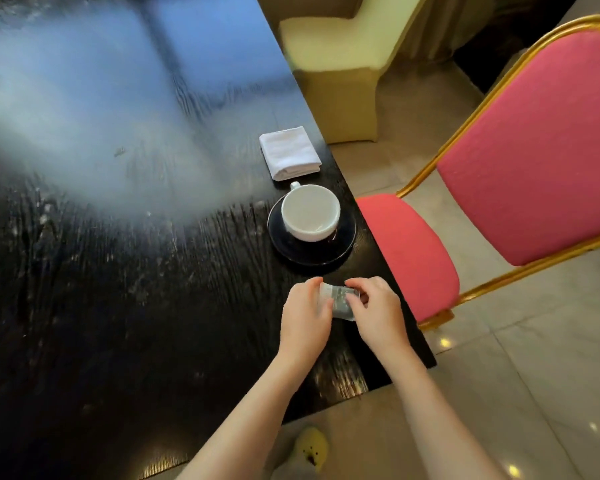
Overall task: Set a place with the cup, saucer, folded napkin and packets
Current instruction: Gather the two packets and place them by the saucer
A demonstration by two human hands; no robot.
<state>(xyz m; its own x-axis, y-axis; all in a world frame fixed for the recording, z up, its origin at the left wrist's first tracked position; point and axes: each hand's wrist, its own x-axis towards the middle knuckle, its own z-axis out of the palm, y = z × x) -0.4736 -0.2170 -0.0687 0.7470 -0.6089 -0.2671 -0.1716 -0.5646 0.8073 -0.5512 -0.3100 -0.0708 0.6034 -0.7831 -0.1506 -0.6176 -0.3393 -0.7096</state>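
Note:
A white cup (310, 211) stands upright on a dark saucer (340, 252) near the right edge of the black table (118, 289), its handle pointing away from me. Beyond it lies a folded white napkin (289, 152). Just in front of the saucer, my left hand (305, 315) and my right hand (376, 311) both grip small pale packets (340, 301), low over the table. My fingers hide much of the packets, so their number is unclear.
A pink chair with a gold frame (520, 157) stands close to the table's right edge. A cream-covered chair (340, 64) is farther back. Bright glare covers the far left tabletop. Tiled floor lies to the right, and a yellow shoe (312, 446) shows below.

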